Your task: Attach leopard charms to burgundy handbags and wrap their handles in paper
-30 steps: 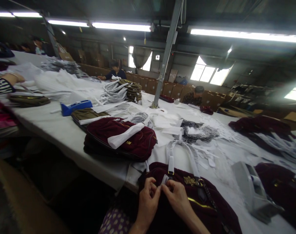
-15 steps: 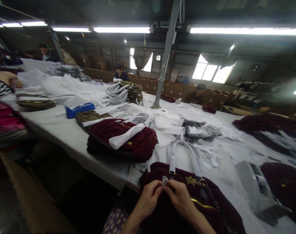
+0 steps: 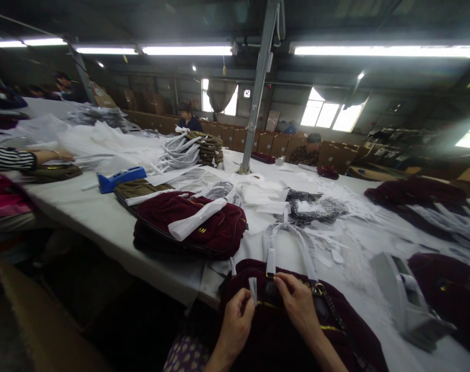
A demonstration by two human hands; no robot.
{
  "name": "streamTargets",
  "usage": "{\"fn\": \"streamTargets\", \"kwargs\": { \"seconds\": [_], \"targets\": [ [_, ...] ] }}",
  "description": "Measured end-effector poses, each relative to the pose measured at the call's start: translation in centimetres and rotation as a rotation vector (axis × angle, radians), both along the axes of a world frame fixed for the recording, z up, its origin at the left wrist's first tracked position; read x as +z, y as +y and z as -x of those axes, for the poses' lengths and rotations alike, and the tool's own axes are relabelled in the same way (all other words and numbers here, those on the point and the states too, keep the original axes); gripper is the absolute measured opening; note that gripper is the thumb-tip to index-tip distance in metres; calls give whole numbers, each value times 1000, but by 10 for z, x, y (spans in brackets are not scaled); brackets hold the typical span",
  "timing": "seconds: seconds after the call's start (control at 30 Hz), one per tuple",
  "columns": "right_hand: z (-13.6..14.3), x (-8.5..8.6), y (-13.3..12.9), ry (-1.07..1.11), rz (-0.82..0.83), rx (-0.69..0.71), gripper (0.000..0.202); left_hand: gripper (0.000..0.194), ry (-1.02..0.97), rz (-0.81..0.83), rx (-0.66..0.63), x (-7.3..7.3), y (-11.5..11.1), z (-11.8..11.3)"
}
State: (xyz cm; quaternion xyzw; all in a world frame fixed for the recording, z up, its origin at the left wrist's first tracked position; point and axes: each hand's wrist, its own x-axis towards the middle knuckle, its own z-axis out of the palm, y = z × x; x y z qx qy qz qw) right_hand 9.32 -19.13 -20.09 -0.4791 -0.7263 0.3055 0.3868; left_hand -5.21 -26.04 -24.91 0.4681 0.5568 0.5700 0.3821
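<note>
A dark maroon handbag (image 3: 351, 320) lies before me at the table's edge, its two handles (image 3: 268, 253) wrapped in white paper and standing up. Between the thumb and finger of my left hand (image 3: 235, 320) is a small whitish strip (image 3: 252, 290), held upright over the bag's left part. My right hand (image 3: 299, 302) is closed, its fingertips at the gold-coloured ring (image 3: 271, 276) at the foot of the left handle. The fingers partly cover the gold lettering on the bag. A dark chain strap (image 3: 330, 305) hangs from the right handle's base.
Stacked maroon bags (image 3: 219, 227) lie left of mine, beside a blue tape dispenser (image 3: 121, 179). A grey tape dispenser (image 3: 403, 299) stands on the right. A metal post (image 3: 254, 103) rises from the table (image 3: 83, 206). At far left, a co-worker's striped sleeve (image 3: 10, 157) reaches in.
My hands, together earlier at the small strip, have parted. The left keeps the strip, slightly lower; the right has moved up to the handle ring. The co-worker's arm has reached further in.
</note>
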Motion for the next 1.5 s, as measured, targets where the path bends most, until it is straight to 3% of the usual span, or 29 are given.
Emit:
{"fn": "streamTargets", "kwargs": {
  "seconds": [0.07,0.27,0.47,0.63,0.77,1.0,1.17,1.33,1.5],
  "targets": [
    [-3,-3,-11,41,36,-97,29,24,24,2,52,-3,0,-5],
    [14,-16,-47,77,103,-22,31,19,119,-14,134,-8,-1,-12],
    [28,-21,-38,115,132,34,30,17,183,-74,119,-5,-3,-11],
    [28,-15,-30,93,146,107,30,18,264,-110,91,-6,-4,-11],
    [27,-13,-28,64,118,123,18,21,334,-84,111,-7,-4,-11],
    [25,-28,-27,115,96,112,17,26,235,57,137,0,-5,-12],
    [22,-30,-26,165,124,142,18,28,110,98,174,5,-4,-7],
    [26,-28,-26,229,198,96,20,18,138,-20,201,-9,-5,-11],
    [31,-30,-23,393,382,-14,21,22,586,-378,310,-36,-6,-17]
  ]
}}
